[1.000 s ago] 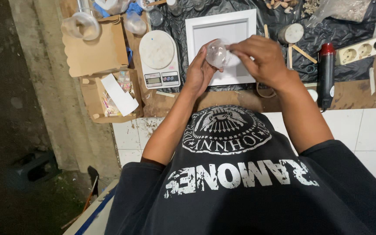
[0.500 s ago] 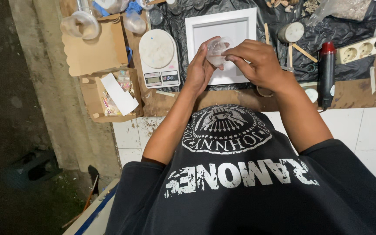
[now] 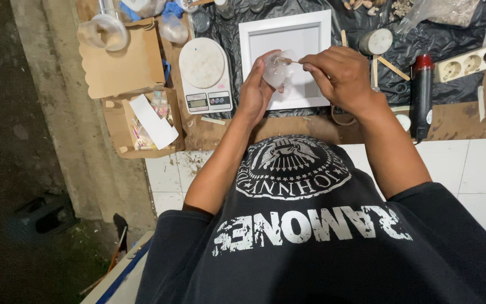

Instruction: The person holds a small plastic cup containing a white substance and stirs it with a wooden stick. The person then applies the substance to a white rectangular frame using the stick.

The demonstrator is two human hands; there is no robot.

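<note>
The left hand (image 3: 256, 90) cups a small clear plastic cup (image 3: 277, 68), its fingers curled closed around the cup's side, holding it tilted just above the white picture frame (image 3: 286, 35). The right hand (image 3: 341, 76) pinches a thin wooden stick (image 3: 289, 61) between thumb and forefinger, fingers closed on it; the stick's far end reaches into the mouth of the cup. Both hands meet over the lower half of the frame.

The frame lies flat on black plastic sheeting (image 3: 440, 39) spread over the worktop (image 3: 451, 121). Just left of the frame sits a white digital kitchen scale (image 3: 203, 73) with a round platter. Farther left of the frame stand two open cardboard boxes (image 3: 122, 62), the nearer one holding small packets and a white paper strip (image 3: 154, 121). Right of the frame lie a round white lid (image 3: 378, 40), a few more wooden sticks (image 3: 390, 66), a red and black heat gun (image 3: 421, 93) and, beyond it, a white power strip (image 3: 471, 63). Above the frame's right corner lie small stones (image 3: 361, 4) and a clear bag (image 3: 442, 10). The person wears a black printed T-shirt (image 3: 310, 225).
</note>
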